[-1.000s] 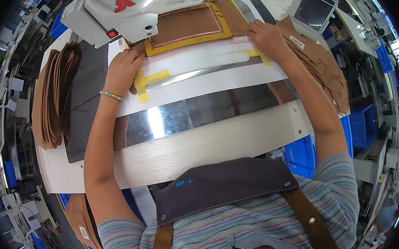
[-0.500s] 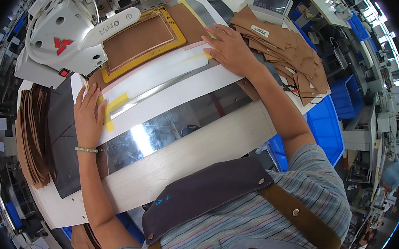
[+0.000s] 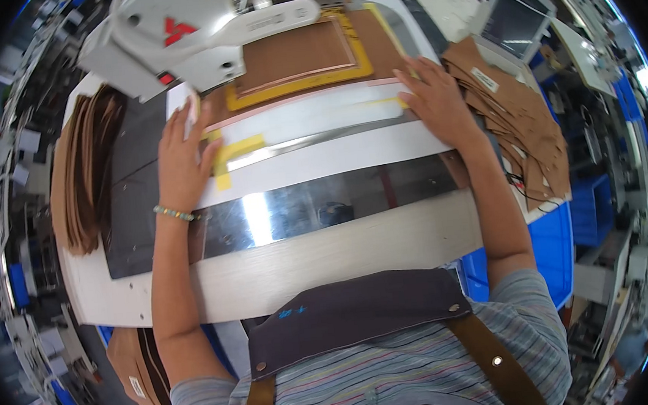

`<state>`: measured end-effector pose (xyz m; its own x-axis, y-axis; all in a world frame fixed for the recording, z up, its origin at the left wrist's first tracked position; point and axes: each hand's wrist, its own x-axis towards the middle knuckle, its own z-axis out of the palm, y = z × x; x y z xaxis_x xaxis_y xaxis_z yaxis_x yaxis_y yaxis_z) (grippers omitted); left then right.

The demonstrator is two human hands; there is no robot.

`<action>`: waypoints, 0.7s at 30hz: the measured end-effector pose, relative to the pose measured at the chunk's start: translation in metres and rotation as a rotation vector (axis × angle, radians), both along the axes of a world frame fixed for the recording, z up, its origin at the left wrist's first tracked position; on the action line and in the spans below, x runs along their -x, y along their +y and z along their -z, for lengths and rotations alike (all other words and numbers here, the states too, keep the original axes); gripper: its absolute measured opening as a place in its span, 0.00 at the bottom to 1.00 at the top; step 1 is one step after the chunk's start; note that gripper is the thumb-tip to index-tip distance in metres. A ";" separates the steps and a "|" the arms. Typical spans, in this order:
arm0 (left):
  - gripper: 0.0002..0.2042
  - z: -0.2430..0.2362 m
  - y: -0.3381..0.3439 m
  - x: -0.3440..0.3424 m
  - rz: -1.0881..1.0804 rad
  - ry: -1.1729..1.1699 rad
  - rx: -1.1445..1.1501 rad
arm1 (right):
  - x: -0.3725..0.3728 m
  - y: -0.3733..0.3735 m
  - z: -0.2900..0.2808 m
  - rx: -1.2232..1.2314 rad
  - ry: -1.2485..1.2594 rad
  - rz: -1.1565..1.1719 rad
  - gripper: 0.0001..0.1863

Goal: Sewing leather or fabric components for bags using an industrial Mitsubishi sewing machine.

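Observation:
My left hand lies at the left edge of a white template sheet, its fingers stretched out and thumb apart. At the right edge, my right hand rests with fingers spread, fingertips beside the brown panel. Neither hand is wrapped round anything. The panel lies on the template, with a yellow frame on top of it. Inside the frame shows a brown rectangle. Strips of yellow tape and a clear strip mark the template's near part. The white sewing machine head overhangs the frame's left side.
A fanned stack of brown pieces stands at the left. Brown labelled pieces lie piled at the right, near a screen. A shiny metal plate spans the near table. Blue bins stand below right.
The whole view has turned and shifted, so the table sits farther right and more level. Both hands keep about the same places at the template's edges.

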<state>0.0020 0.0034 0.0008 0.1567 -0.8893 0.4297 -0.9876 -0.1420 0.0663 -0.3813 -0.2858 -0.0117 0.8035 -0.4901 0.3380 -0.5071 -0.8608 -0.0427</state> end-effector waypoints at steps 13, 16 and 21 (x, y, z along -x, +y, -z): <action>0.25 0.000 0.004 0.003 -0.071 -0.053 -0.035 | -0.004 0.006 -0.007 -0.069 -0.011 -0.013 0.24; 0.25 0.004 0.007 -0.003 -0.099 -0.052 -0.147 | -0.004 0.006 -0.008 -0.055 0.005 -0.021 0.24; 0.24 0.003 0.007 -0.005 -0.073 -0.039 -0.113 | -0.005 0.008 -0.005 -0.038 -0.006 -0.016 0.24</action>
<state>0.0068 0.0102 -0.0021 0.2078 -0.9191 0.3349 -0.9759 -0.2180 0.0074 -0.3764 -0.2782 -0.0069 0.8095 -0.4896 0.3241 -0.4929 -0.8666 -0.0779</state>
